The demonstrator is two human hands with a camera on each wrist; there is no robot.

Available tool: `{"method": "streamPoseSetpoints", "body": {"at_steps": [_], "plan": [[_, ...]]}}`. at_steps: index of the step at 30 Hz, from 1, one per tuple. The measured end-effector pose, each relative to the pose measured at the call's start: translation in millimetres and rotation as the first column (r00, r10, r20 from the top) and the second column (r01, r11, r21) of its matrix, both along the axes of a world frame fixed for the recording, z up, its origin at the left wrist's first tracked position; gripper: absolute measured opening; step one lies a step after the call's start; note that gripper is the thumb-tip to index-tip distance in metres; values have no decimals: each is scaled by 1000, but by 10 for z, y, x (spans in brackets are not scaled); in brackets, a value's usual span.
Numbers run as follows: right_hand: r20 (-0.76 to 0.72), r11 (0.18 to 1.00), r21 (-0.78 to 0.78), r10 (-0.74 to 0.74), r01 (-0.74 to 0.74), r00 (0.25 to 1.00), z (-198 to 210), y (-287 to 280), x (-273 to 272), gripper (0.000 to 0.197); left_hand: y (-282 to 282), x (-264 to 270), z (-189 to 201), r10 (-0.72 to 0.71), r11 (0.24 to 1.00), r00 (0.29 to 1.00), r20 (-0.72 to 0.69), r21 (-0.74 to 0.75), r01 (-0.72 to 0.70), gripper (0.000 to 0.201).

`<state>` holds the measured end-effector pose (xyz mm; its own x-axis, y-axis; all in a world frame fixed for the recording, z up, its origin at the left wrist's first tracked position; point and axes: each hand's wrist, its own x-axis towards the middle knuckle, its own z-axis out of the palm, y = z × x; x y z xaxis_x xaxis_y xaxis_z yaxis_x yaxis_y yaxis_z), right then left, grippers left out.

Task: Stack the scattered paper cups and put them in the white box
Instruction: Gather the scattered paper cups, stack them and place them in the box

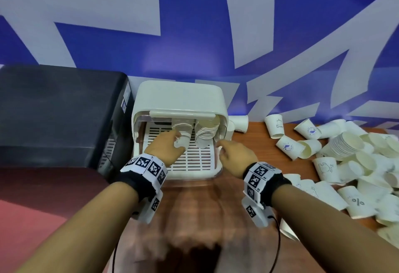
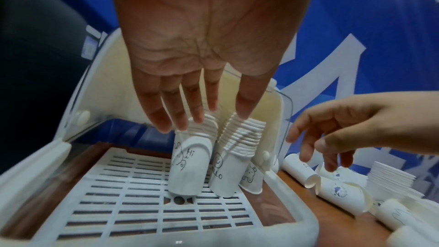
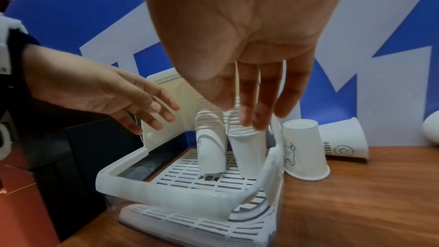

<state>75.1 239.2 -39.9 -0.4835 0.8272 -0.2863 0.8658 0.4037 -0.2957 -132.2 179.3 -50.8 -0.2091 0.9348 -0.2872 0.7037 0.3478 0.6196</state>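
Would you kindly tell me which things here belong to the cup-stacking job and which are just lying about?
Job: white box; two cup stacks inside it; loose paper cups on the wooden table; both hands, empty.

Lying about: black case; blue wall.

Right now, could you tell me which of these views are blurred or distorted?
Head view: wide-angle bend, motion smear on the table near the bottom. Left wrist: box rim blurred, stacks fairly sharp. Right wrist: near palm of the right hand soft, box front smeared.
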Motion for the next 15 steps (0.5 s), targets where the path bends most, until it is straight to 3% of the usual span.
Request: {"method": "streamPoseSetpoints", "body": {"at_steps": [7, 15], "plan": [[108, 994, -101, -36, 47, 993, -19, -156, 380, 21, -41, 388, 68, -123, 992, 992, 5, 17, 123, 29], [191, 984, -142, -77, 105, 979, 13, -74, 931, 22, 85, 949, 106, -189, 981, 980, 58, 62, 185, 22]]}}
